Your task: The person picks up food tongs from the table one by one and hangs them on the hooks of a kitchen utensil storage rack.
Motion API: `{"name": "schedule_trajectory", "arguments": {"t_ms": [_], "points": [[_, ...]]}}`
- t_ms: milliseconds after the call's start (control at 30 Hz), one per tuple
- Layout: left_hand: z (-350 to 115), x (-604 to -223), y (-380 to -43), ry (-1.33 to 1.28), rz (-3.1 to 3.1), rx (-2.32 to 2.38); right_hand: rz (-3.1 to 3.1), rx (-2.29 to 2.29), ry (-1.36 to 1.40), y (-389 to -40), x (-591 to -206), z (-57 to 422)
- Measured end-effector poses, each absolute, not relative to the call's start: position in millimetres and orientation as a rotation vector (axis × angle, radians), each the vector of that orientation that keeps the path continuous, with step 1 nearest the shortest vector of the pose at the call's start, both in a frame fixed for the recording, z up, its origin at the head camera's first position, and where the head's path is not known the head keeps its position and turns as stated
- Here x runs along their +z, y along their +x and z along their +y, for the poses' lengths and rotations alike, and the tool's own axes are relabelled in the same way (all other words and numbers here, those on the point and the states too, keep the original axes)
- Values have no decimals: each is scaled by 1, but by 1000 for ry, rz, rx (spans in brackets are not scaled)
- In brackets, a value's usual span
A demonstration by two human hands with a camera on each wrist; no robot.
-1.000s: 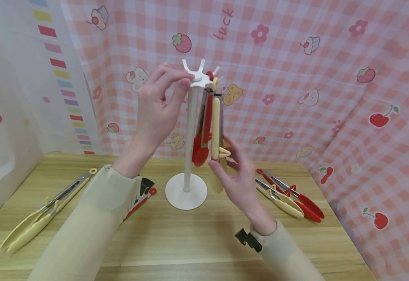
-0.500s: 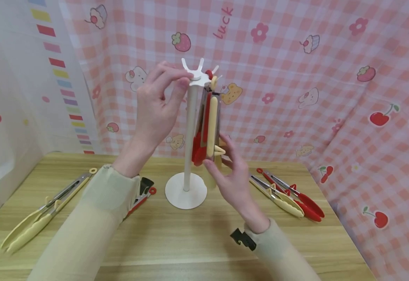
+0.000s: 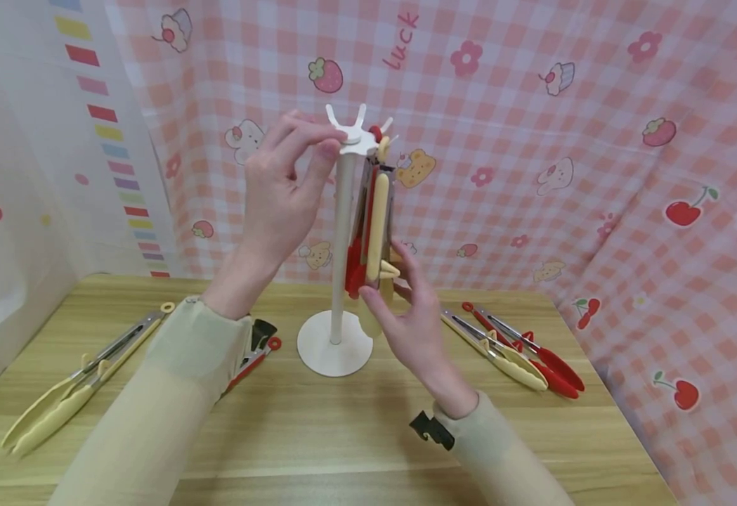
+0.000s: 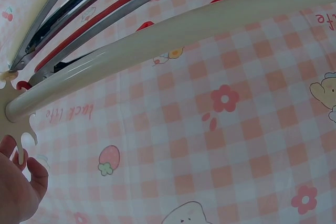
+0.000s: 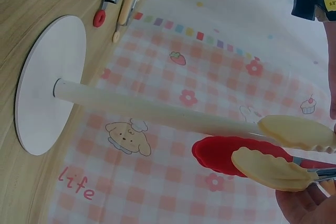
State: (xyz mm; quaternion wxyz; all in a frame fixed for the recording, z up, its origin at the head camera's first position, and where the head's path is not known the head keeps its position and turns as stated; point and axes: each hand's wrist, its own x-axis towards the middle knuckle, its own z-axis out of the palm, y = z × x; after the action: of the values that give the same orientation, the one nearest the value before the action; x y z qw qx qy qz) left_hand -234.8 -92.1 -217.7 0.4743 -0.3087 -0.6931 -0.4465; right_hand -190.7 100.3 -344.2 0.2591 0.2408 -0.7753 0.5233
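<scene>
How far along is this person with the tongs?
Seemingly done: red tongs hang from the white stand. In hand: yellow tongs in the right hand; the left hand pinches the stand's top. Probably left: on the table, a yellow pair and red pair at left, another yellow pair and another red pair at right.

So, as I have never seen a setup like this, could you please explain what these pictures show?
There is no robot here, just a person's two bare hands. The widest picture comes from a camera worn on the head, looking forward and down; the other two come from cameras on each wrist. The left hand holds the top of a white stand, and the right hand holds cream tongs upright beside it. Red tongs hang close by. On the wooden table, one cream pair lies at the left, a red-handled pair is partly hidden by the left sleeve, and another cream pair and a red pair lie at the right.
</scene>
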Motion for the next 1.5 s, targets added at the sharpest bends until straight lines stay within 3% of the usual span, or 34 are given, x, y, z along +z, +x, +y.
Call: {"name": "schedule_trajectory", "arguments": {"t_ms": [1500], "points": [[-92, -218, -234, -745, -1699, -1109, -2102, 1333, 681, -195, -341, 96]]}}
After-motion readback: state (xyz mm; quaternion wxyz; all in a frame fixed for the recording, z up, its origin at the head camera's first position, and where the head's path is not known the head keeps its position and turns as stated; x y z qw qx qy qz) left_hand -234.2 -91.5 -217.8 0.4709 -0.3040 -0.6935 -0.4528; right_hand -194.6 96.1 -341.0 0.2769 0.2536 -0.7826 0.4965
